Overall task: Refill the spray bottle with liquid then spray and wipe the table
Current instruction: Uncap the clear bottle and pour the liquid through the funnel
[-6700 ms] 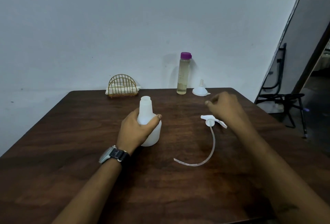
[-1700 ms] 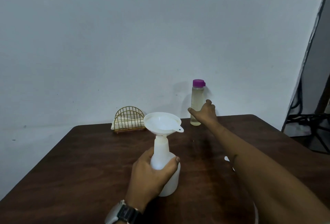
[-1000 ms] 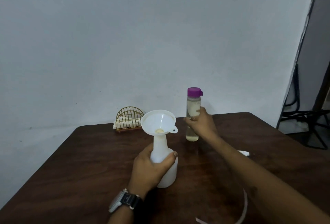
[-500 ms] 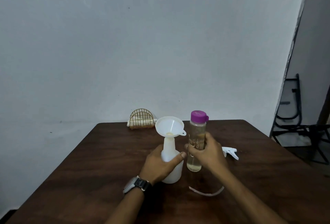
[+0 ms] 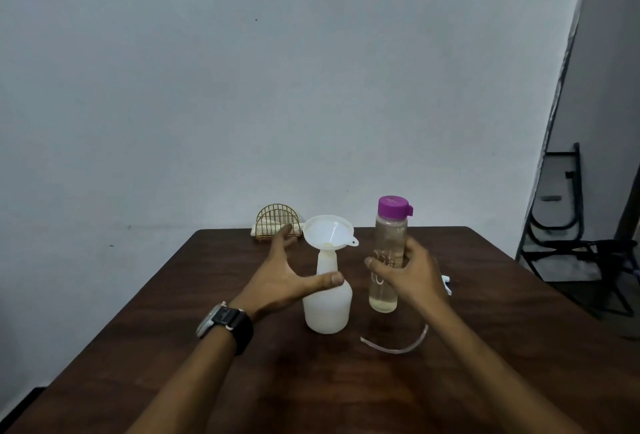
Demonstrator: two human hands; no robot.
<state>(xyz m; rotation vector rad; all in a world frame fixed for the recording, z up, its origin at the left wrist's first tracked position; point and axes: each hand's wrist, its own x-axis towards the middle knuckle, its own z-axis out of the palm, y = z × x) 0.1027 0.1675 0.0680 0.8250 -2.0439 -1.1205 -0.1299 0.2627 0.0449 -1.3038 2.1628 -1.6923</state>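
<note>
Head view: clasping capped refill bottle [image 5: 389,232] upright in right grip [image 5: 412,277], holding left grip [image 5: 284,281] open by funnelled spray bottle [image 5: 327,309], likely for uncapping.

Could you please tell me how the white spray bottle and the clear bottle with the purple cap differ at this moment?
The spray bottle is squat and opaque white; the clear bottle is tall, slim and shows pale liquid. The spray bottle's neck holds a funnel; the clear bottle is closed by its purple cap. The right hand grips the clear bottle; the left hand is open beside the spray bottle. Both are upright.
</note>
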